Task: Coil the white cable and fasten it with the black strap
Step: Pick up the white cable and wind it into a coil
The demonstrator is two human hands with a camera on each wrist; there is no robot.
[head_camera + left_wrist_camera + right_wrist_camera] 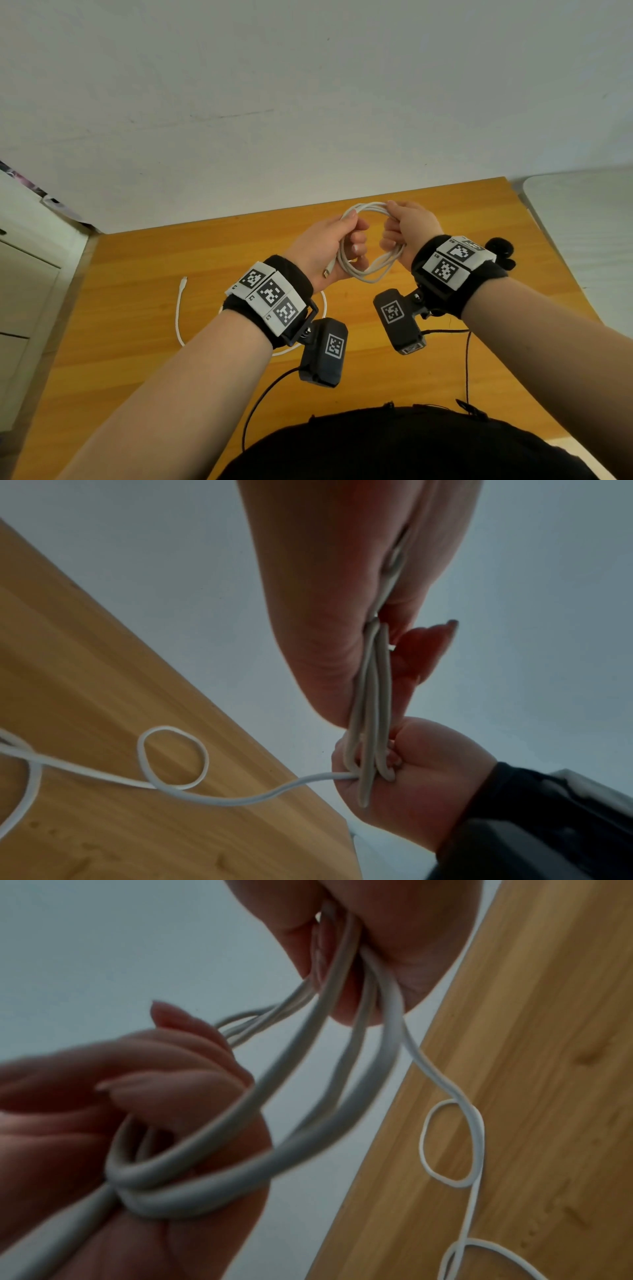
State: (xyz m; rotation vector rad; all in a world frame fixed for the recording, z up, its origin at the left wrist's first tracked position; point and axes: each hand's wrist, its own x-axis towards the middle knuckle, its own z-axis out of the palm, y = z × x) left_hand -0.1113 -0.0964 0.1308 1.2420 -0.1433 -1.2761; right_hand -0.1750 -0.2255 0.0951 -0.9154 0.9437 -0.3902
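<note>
Both hands hold a white cable point(371, 272) wound into a coil of several loops above the wooden table point(137, 359). My left hand point(329, 240) grips the coil's left side, and a metal plug point(327, 273) sticks out below its palm. My right hand point(411, 222) grips the right side. In the left wrist view the strands point(371, 696) run between the two hands. The loose tail point(445, 1085) drops from my right hand onto the table in small loops and ends in a small plug point(185, 280). The black strap point(500, 249) lies on the table behind my right wrist.
A white wall point(308, 102) stands right behind the table's far edge. White drawers point(27, 274) stand to the left and a white surface point(582, 222) to the right. Black camera leads point(467, 363) hang from my wrists over the near part of the table.
</note>
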